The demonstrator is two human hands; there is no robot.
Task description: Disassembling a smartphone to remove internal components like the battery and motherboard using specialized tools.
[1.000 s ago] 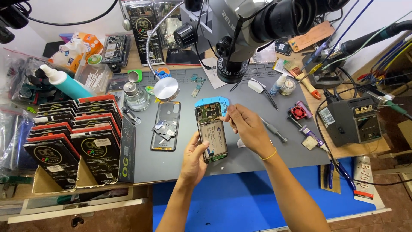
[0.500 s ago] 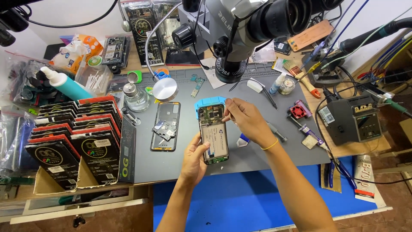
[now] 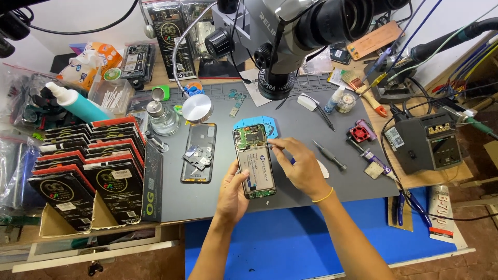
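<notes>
An opened phone point(image 3: 253, 161) with its back removed lies lengthwise on the grey work mat point(image 3: 306, 171), its battery and green circuit board showing. My left hand point(image 3: 233, 193) grips the phone's lower left edge. My right hand point(image 3: 299, 165) rests by the phone's right side, fingertips pinched on a thin tool at the upper right edge near the board. A blue holder point(image 3: 255, 125) lies just beyond the phone's top.
A separate phone frame point(image 3: 199, 152) with small parts lies left of the phone. A microscope point(image 3: 290, 36) overhangs the mat. Boxes in a cardboard rack point(image 3: 88, 171) stand at left. A screwdriver point(image 3: 330, 155), brush point(image 3: 363, 91) and soldering station point(image 3: 425, 142) sit at right.
My right hand has shifted slightly down and left along the phone's upper right edge. The left hand keeps its hold on the phone.
</notes>
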